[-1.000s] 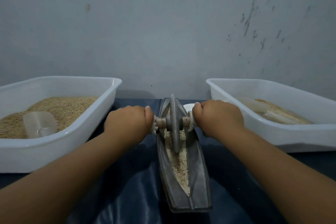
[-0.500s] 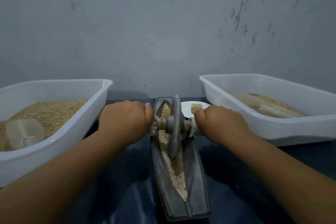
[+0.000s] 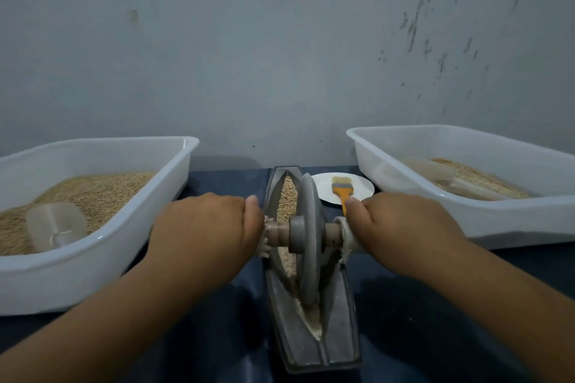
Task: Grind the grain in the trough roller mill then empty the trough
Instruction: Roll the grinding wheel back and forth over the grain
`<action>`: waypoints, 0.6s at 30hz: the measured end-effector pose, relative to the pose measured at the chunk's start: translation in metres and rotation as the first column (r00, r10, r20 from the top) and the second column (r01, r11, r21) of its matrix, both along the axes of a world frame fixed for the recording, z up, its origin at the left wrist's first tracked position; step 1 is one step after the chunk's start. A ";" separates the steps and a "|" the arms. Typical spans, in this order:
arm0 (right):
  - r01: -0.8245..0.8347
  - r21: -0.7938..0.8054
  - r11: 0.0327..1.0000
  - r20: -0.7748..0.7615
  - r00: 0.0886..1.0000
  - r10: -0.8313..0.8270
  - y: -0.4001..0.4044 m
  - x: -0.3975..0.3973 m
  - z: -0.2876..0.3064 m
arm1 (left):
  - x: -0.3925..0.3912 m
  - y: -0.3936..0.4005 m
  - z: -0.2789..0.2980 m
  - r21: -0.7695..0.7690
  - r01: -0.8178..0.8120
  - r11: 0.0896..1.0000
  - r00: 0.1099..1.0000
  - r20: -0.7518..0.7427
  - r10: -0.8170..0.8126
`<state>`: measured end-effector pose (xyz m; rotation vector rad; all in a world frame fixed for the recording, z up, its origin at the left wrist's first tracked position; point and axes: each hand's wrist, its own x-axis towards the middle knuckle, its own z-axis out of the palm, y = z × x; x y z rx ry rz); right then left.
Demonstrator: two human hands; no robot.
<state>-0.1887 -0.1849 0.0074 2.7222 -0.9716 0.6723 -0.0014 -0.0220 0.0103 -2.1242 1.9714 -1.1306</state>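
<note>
Wheel (image 3: 308, 246): rolled nearer along trough (image 3: 342, 317) since earlier frame. Left hand (image 3: 205, 233), right hand (image 3: 404, 233): each gripping an axle end. Step: grinding grain (image 3: 287, 196); next, likely push wheel away again.

Your view was dim and bluish, flat light, soft shadows under your forearms, wide-angle bowing at the edges, slight softness throughout, no glare.

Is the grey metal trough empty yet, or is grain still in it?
Not empty. Tan grain lies along the groove of the grey metal trough, ahead of and behind the grey roller wheel, with paler ground meal near the close end.
</note>
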 end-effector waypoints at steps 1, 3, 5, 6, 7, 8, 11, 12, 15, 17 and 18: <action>0.010 -0.012 1.000 -0.010 1.000 -0.010 -0.007 0.008 -0.001 | 0.002 -0.006 -0.003 0.060 -0.103 0.993 0.995 0.017 0.102; 0.005 -0.060 0.998 -0.003 1.000 -0.006 -0.021 0.030 -0.003 | 0.018 -0.025 -0.006 0.006 -0.238 0.971 0.966 0.101 0.236; 0.017 -0.044 0.999 0.087 0.996 -0.013 -0.033 0.049 -0.005 | 0.034 -0.046 -0.007 0.031 -0.311 0.950 0.943 0.138 0.304; 0.031 -0.034 0.999 0.111 0.993 -0.028 -0.041 0.058 -0.004 | 0.039 -0.057 -0.005 0.044 -0.332 0.942 0.939 0.108 0.326; 0.050 -0.018 0.999 0.132 0.990 -0.048 -0.047 0.065 -0.003 | 0.045 -0.064 -0.002 0.046 -0.340 0.939 0.939 0.073 0.336; 0.074 0.023 0.997 0.156 0.985 -0.077 -0.050 0.070 -0.002 | 0.048 -0.068 0.000 0.046 -0.344 0.938 0.939 0.040 0.342; 0.083 0.067 0.994 0.161 0.982 -0.093 -0.049 0.073 0.001 | 0.047 -0.067 0.000 0.017 -0.356 0.934 0.934 0.018 0.356; 0.062 0.033 0.998 0.146 0.987 -0.066 -0.046 0.068 0.000 | 0.043 -0.062 -0.003 0.020 -0.355 0.935 0.935 0.031 0.355; -0.014 -0.033 0.999 0.124 0.992 0.018 -0.031 0.049 -0.006 | 0.031 -0.040 -0.013 0.021 -0.288 0.958 0.957 0.046 0.286; -0.022 -0.039 0.999 0.048 0.999 0.024 -0.026 0.034 -0.008 | 0.017 -0.024 -0.010 0.072 -0.257 0.964 0.965 0.071 0.252; -0.017 -0.037 0.999 0.014 1.000 0.018 -0.022 0.026 -0.010 | 0.010 -0.020 -0.009 0.071 -0.256 0.964 0.965 0.078 0.251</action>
